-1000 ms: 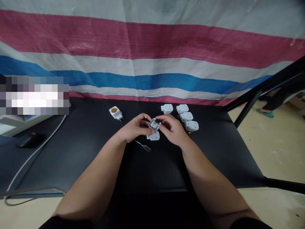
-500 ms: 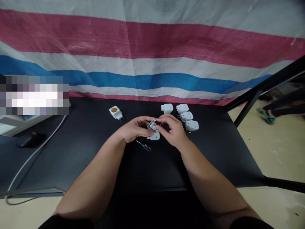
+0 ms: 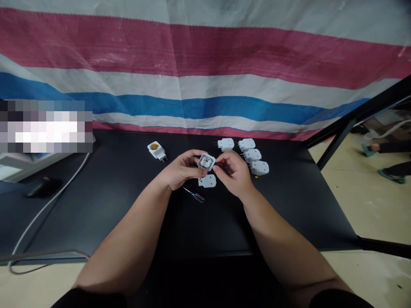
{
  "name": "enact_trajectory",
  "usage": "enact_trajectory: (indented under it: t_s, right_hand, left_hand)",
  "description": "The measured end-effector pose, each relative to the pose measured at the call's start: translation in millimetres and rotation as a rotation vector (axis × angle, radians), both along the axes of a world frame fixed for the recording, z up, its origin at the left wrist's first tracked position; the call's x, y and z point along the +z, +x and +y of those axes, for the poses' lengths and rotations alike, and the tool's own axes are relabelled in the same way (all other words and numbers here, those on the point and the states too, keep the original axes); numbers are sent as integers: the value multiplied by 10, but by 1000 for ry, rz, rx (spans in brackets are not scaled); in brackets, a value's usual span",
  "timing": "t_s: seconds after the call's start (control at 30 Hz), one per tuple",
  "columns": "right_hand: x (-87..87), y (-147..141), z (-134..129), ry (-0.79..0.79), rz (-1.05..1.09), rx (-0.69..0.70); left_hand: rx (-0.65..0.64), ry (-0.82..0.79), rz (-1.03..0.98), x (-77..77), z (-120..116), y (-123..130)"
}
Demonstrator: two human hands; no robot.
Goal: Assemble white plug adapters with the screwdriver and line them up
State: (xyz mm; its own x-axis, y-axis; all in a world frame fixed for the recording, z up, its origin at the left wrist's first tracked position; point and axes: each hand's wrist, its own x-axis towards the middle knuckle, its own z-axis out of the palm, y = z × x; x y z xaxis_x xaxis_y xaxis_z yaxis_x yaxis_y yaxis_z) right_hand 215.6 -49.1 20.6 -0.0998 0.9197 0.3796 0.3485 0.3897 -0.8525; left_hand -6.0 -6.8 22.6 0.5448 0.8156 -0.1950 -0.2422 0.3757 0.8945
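Note:
Between my left hand (image 3: 181, 170) and my right hand (image 3: 234, 173) I hold a small square white plug housing (image 3: 206, 162), its open inside facing me and showing metal parts. Both hands grip its edges. Just below them lies a white plug cover (image 3: 207, 181). A small screwdriver (image 3: 194, 195) with a clear and blue handle lies near my left wrist. Several white plug bodies (image 3: 252, 155) stand in a group to the right of my right hand, pins pointing left. Further left, a white plug with a round brass-coloured centre (image 3: 156, 150) lies apart.
All this lies on a black table (image 3: 279, 214), backed by a striped woven tarp (image 3: 205, 102). A computer mouse (image 3: 43, 187) and a white cable (image 3: 54, 201) lie at the left. Another person's legs (image 3: 393, 160) stand on the floor beyond the right table frame.
The housing has turned so its open face points toward me, and it sits slightly higher between my hands. The other person's legs at the right have shifted.

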Motion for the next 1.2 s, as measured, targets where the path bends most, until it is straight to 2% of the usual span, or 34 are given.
enact_trajectory:
  t_s: [0.1,0.17,0.23,0.4,0.67,0.83,1.0,1.2]
  right_hand:
    - [-69,-38,26,-135,70,28]
    - [-84,-54,30,-160,58,21]
    - [-70,-60,23,-90,7,-25]
    - [-19,-59,-2,198,-114,-107]
    - [-51,-53,9,259,-200,-161]
    - [3,-30,-11,218,-130,-179]
    - [-12,-25,0,103,-173,-129]
    - [-37,-39,23,74,-212,-92]
  left_hand:
    - [19,32,-4,-11,4,7]
    - [25,48,-9,-27,10,12]
    - [23,60,-11,-49,15,18]
    - [-5,133,-12,-97,0,56]
    - [-11,145,25,-102,-22,109]
    - [31,133,32,-147,7,103]
    - [49,139,37,-169,15,111]
    - [50,156,46,-166,5,126]
